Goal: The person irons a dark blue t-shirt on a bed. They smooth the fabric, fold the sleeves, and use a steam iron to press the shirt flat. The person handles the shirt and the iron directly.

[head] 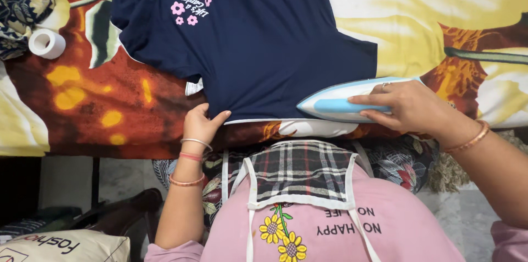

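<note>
Left hand point(202, 123) lies flat, palm down, fingers spread and pointing away from the body, forearm straight up from below. Right hand point(408, 107) is curled in a grip, fingers pointing left, wrist bent, forearm angling in from the right.

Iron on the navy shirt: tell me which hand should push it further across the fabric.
Right. The right hand grips the blue iron at the navy shirt's hem; the left hand pins the hem flat.

A home: flowered bedsheet point(99, 97) as ironing surface, iron point(344, 102) on it.
</note>
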